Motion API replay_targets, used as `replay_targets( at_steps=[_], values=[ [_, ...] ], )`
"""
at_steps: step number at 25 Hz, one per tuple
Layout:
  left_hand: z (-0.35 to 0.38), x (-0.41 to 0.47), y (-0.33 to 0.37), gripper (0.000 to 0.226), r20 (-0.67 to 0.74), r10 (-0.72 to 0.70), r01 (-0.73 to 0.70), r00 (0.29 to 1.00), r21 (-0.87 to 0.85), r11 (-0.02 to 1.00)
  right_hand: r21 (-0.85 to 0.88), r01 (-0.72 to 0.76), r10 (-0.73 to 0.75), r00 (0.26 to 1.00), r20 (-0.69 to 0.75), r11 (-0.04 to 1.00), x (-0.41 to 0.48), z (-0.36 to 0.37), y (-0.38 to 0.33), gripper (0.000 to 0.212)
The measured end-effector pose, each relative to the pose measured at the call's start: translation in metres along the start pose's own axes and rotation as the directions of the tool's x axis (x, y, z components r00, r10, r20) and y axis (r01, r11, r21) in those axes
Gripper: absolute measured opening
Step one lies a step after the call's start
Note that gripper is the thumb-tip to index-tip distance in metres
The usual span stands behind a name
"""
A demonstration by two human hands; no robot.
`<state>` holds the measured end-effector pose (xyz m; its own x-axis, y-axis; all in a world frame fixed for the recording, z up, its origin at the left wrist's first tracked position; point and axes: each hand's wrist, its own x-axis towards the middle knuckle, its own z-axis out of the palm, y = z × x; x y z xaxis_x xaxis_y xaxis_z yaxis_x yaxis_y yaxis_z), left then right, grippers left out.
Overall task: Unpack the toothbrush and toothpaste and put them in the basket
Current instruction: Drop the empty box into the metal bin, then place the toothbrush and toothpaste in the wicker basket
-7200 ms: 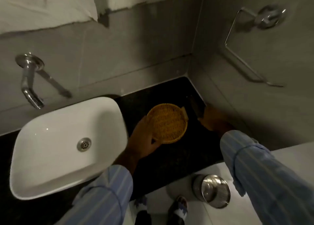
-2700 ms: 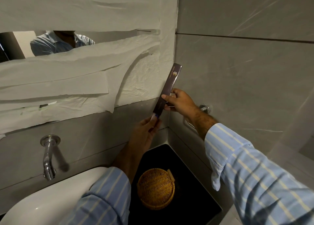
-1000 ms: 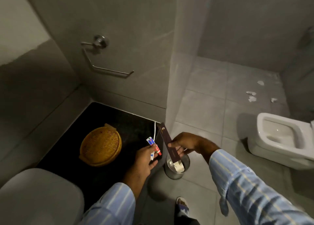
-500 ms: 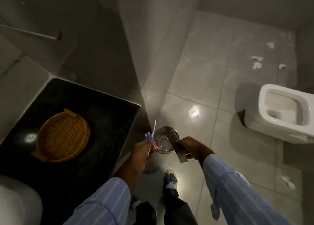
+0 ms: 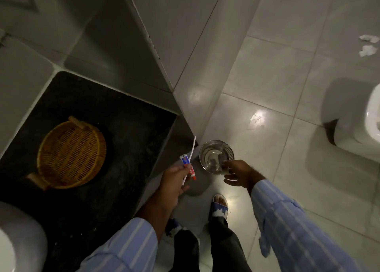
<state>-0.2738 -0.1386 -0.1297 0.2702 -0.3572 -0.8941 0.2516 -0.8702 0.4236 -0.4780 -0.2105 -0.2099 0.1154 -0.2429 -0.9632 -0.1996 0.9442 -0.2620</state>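
the unpacking looks done: the toothbrush [image 5: 191, 151] and toothpaste tube [image 5: 187, 166] are gripped together in the left hand [image 5: 174, 182]. the right hand [image 5: 239, 173] is spread empty over the steel bin [image 5: 216, 155]. both long axes run up out of the grip, the brush tipped rightwards. a carry leftwards to the wicker basket [image 5: 71, 153] is called for.

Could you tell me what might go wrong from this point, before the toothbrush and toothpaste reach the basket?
1. The left hand pinches both the thin toothbrush and the small toothpaste tube loosely, out past the counter edge and above the floor; either could slip and drop.
2. The open bin sits just below them, so a dropped item might land in it.
3. The basket looks shallow; a tossed toothbrush might slide out.
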Motion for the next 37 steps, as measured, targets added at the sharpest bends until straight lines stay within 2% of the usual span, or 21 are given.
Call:
replay_targets(
  at_steps=[2,4,6,8,9,10,11,12,13,14,15,17,18,20,24,27,30,33,37],
  values=[
    [-0.001,0.001,-0.005,0.021,-0.004,0.002,-0.002,1.0,-0.001,1.0,-0.005,-0.051,0.051,0.999,0.006,0.999,-0.001,-0.002,0.002,0.026],
    [-0.004,0.001,-0.006,0.019,-0.005,0.03,-0.03,1.0,0.007,1.0,-0.12,-0.044,0.041,0.999,-0.027,0.992,-0.007,-0.004,0.001,0.026],
    [-0.006,-0.003,-0.001,0.023,0.023,0.063,-0.064,0.998,0.041,0.997,-0.218,0.047,-0.054,0.998,-0.027,0.975,-0.02,0.0,-0.009,0.026],
    [-0.01,-0.012,0.014,0.022,0.091,0.114,-0.125,0.989,0.131,0.983,-0.309,0.24,-0.257,0.966,-0.015,0.92,-0.041,0.014,-0.028,0.019],
    [-0.012,-0.019,0.023,0.017,0.129,0.141,-0.163,0.982,0.185,0.969,-0.403,0.357,-0.398,0.917,-0.021,0.843,-0.054,0.022,-0.04,0.018],
    [-0.017,-0.026,0.033,0.014,0.159,0.174,-0.21,0.972,0.249,0.945,-0.525,0.458,-0.539,0.842,-0.002,0.718,-0.071,0.032,-0.052,0.019],
    [-0.023,-0.034,0.044,0.013,0.183,0.215,-0.264,0.959,0.316,0.911,-0.637,0.536,-0.651,0.756,0.07,0.554,-0.089,0.043,-0.063,0.023],
    [-0.031,-0.044,0.055,0.013,0.207,0.266,-0.329,0.941,0.391,0.86,-0.722,0.599,-0.729,0.656,0.196,0.345,-0.11,0.057,-0.072,0.026],
    [-0.041,-0.054,0.065,0.015,0.241,0.319,-0.397,0.917,0.456,0.796,-0.76,0.635,-0.75,0.569,0.338,0.139,-0.129,0.07,-0.08,0.03],
    [-0.052,-0.063,0.076,0.015,0.28,0.366,-0.461,0.887,0.513,0.724,-0.762,0.647,-0.728,0.513,0.455,-0.019,-0.147,0.084,-0.088,0.031],
    [-0.064,-0.073,0.086,0.015,0.32,0.409,-0.518,0.855,0.555,0.65,-0.753,0.645,-0.692,0.486,0.533,-0.127,-0.161,0.097,-0.094,0.03],
    [-0.094,-0.092,0.103,0.016,0.373,0.479,-0.6,0.795,0.603,0.525,-0.749,0.618,-0.646,0.475,0.597,-0.239,-0.181,0.124,-0.104,0.025],
    [-0.111,-0.1,0.11,0.015,0.386,0.498,-0.619,0.777,0.611,0.493,-0.756,0.606,-0.639,0.485,0.597,-0.246,-0.19,0.138,-0.108,0.023],
    [-0.145,-0.113,0.121,0.014,0.398,0.5,-0.63,0.769,0.601,0.491,-0.773,0.599,-0.641,0.513,0.572,-0.211,-0.207,0.165,-0.114,0.022],
    [-0.22,-0.137,0.138,0.022,0.373,0.54,-0.648,0.755,0.549,0.528,-0.768,0.64,-0.629,0.588,0.509,-0.023,-0.236,0.222,-0.123,0.022],
    [-0.28,-0.149,0.145,0.033,0.257,0.628,-0.669,0.735,0.428,0.608,-0.769,0.639,-0.625,0.612,0.485,0.029,-0.25,0.255,-0.134,0.028],
    [-0.332,-0.151,0.142,0.03,0.182,0.683,-0.69,0.707,0.391,0.609,-0.741,0.648,-0.627,0.653,0.425,0.173,-0.261,0.284,-0.139,0.03],
    [-0.371,-0.149,0.137,0.028,0.07,0.71,-0.677,0.701,0.379,0.631,-0.682,0.68,-0.626,0.662,0.412,0.27,-0.264,0.314,-0.145,0.026],
    [-0.403,-0.129,0.132,0.023,-0.045,0.682,-0.643,0.73,0.291,0.708,-0.64,0.696,-0.601,0.675,0.428,0.325,-0.256,0.361,-0.159,0.025]
  ],
)
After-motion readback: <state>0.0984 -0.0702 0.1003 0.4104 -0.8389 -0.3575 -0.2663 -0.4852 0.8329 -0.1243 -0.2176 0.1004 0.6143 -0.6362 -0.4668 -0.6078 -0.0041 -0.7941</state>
